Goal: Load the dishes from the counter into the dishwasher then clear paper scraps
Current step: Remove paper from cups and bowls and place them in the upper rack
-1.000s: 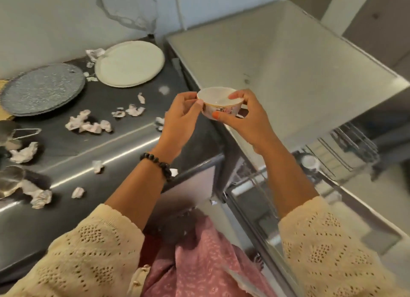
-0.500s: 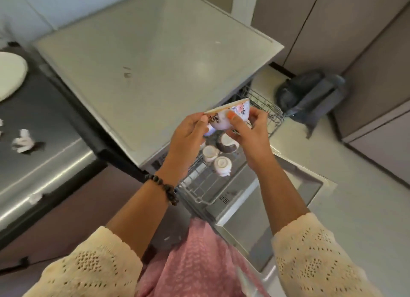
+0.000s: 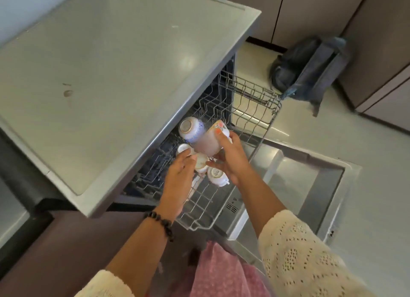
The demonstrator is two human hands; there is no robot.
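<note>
Floral bowl (image 3: pixel 209 141) is tilting over the dishwasher rack (image 3: pixel 250 110) as we are gripping it with our right hand (image 3: pixel 230 161). Our left hand (image 3: pixel 179 174), fingers relaxed and holding nothing, is touching an upturned cup (image 3: pixel 200 162) just below the bowl.

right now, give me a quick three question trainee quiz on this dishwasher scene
1. True or false: the dishwasher rack is pulled out.
2. Which hand grips the bowl? A) right hand B) left hand C) neither
3. Fill in: the cups already in the rack sit ____ side up.

Key: 1 true; 2 A; 3 bottom
</note>
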